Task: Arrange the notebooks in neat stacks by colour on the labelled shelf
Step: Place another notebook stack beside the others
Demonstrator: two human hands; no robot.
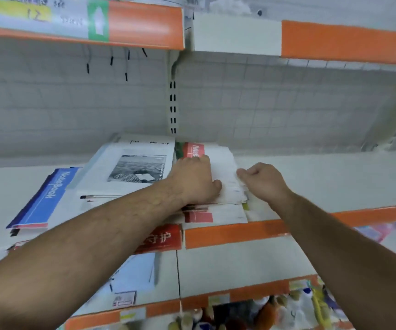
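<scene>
A stack of red-and-white notebooks lies on the white shelf just right of the centre upright. My left hand rests flat on top of the stack, fingers stretched toward its red "Notebook" band. My right hand is at the stack's right edge with curled fingers touching the page edges. Left of it lies a white notebook with a black-and-white photo cover. Further left a blue-and-white notebook sits askew near the shelf front.
An orange price rail with a red label runs along the shelf front. Another shelf with orange trim hangs close overhead. Lower shelves hold more notebooks and colourful packets. The shelf's right part has bare white surface.
</scene>
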